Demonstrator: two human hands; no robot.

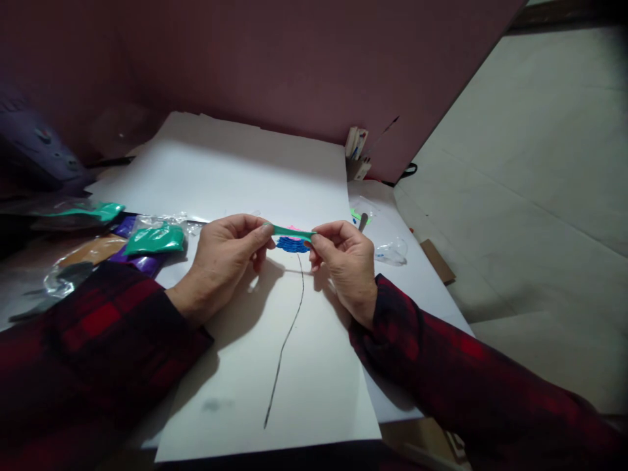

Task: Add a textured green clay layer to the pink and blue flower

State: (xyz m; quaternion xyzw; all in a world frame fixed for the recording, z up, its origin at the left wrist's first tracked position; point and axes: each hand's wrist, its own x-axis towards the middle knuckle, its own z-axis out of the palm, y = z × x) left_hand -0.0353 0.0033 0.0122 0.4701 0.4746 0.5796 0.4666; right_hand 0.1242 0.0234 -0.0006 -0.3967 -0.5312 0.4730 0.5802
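Observation:
A strip of green modelling clay (pixel 293 231) is stretched between my two hands, above a sheet of white paper (pixel 235 399). My left hand (pixel 228 255) pinches its left end between thumb and fingers. At the other end, my right hand (pixel 346 258) pinches it the same way. Behind the strip, a blue ridged clay shape (pixel 293 245) with some pink at its top lies on the paper, partly hidden by the strip and fingers. From below it a thin dark drawn line (pixel 282 353) curves down the sheet.
Plastic bags of coloured clay, one green (pixel 154 238) and one orange (pixel 93 248), lie at left. Large white sheets (pixel 255 157) cover the back. A clear plastic bag (pixel 391 250) is at right. A holder with a brush (pixel 358 157) stands against the pinkish wall (pixel 294 65).

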